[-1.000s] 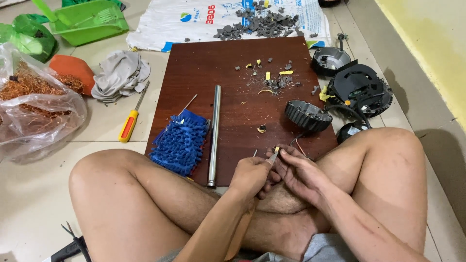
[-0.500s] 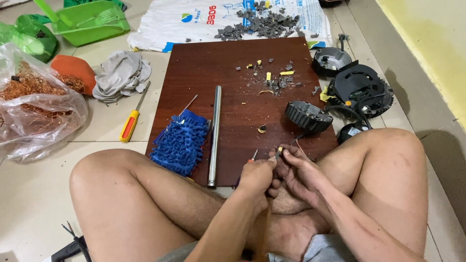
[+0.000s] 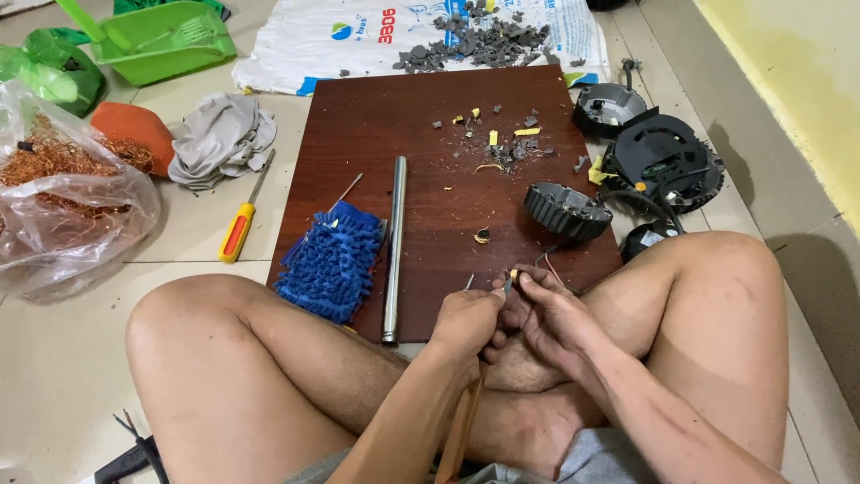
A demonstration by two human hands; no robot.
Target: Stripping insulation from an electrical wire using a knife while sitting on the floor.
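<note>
I sit cross-legged on the floor at the near edge of a dark red wooden board point(image 3: 421, 116). My left hand point(image 3: 468, 319) and my right hand point(image 3: 548, 314) meet over my lap, fingertips pinched together on a small yellowish part point(image 3: 511, 277) with thin wires trailing from it. A thin metal tip pokes out by my left fingers; what holds it is hidden. On the board lie a steel rod point(image 3: 394, 246), a blue chenille mitt point(image 3: 331, 260), a black round motor piece point(image 3: 566, 211) and scattered grey and yellow fragments point(image 3: 502, 148).
Black round housings point(image 3: 663, 166) sit right of the board. A yellow-handled screwdriver point(image 3: 240, 224), grey rag point(image 3: 219, 134), orange object point(image 3: 134, 130) and bag of copper wire point(image 3: 63, 206) lie left. Green dustpan point(image 3: 161, 36) and white sack with grey debris point(image 3: 466, 40) are beyond. Black pliers point(image 3: 134, 453) near my left knee.
Both hands stay together over my lap; they shifted slightly toward the board edge while working the small part. Nothing else moved.
</note>
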